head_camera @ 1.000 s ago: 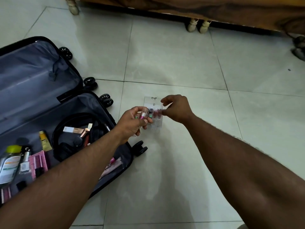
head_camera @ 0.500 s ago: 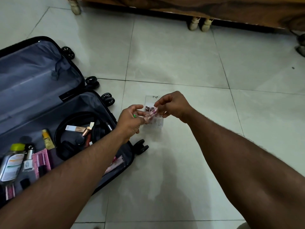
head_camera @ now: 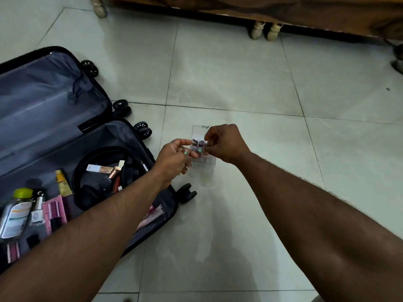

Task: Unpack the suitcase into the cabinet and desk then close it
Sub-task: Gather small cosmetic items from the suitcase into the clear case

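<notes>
The black suitcase (head_camera: pixel 161 205) lies open on the floor at the left, its grey lid (head_camera: pixel 43 101) empty. The lower half holds black headphones (head_camera: pixel 91 171), a rose-gold lipstick (head_camera: pixel 114 172), a yellow tube (head_camera: pixel 63 182), a green-capped bottle (head_camera: pixel 15 212) and a pink box (head_camera: pixel 54 211). A clear organizer (head_camera: pixel 200 130) stands on the tiles to the right of the suitcase, with several lipsticks (head_camera: pixel 197 146) upright in its slots. My left hand (head_camera: pixel 174 159) holds a green-ended lipstick (head_camera: pixel 185 151) beside it. My right hand (head_camera: pixel 225 142) pinches a lipstick at the organizer's right side.
A dark wooden piece of furniture (head_camera: pixel 283 9) on pale turned legs (head_camera: pixel 265 31) runs along the top edge. Suitcase wheels (head_camera: pixel 186 192) stick out toward the organizer. Pale floor tiles (head_camera: pixel 239 73) stretch between the furniture and my hands.
My right hand took a pink lipstick from my left hand and lowered it into the organizer. My left hand stayed beside the organizer, still holding a tube.
</notes>
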